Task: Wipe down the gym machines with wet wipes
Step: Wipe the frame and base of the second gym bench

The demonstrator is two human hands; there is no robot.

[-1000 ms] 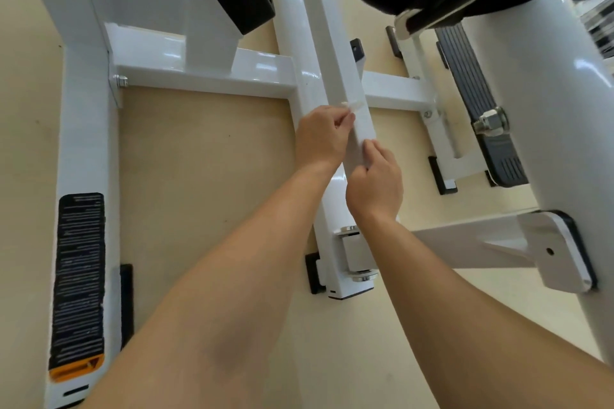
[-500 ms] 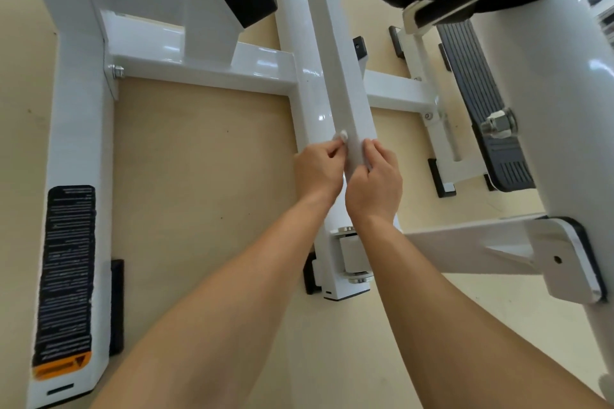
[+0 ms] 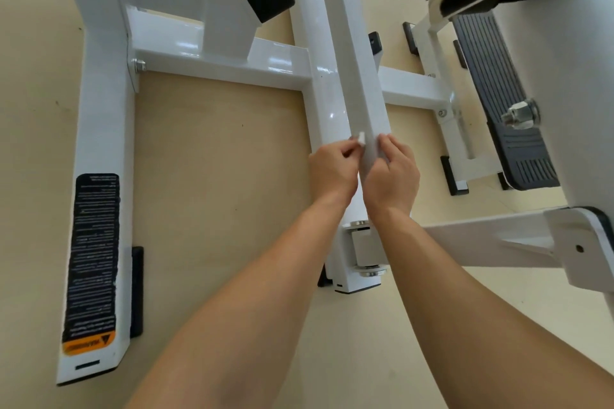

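Head view: a small white wet wipe [image 3: 361, 138] was pinched in the fingers of the left hand [image 3: 332, 173] and held against the left face of the white sloping bar [image 3: 354, 53], whose right edge was gripped by the curled right hand [image 3: 395, 176], just beside the other.
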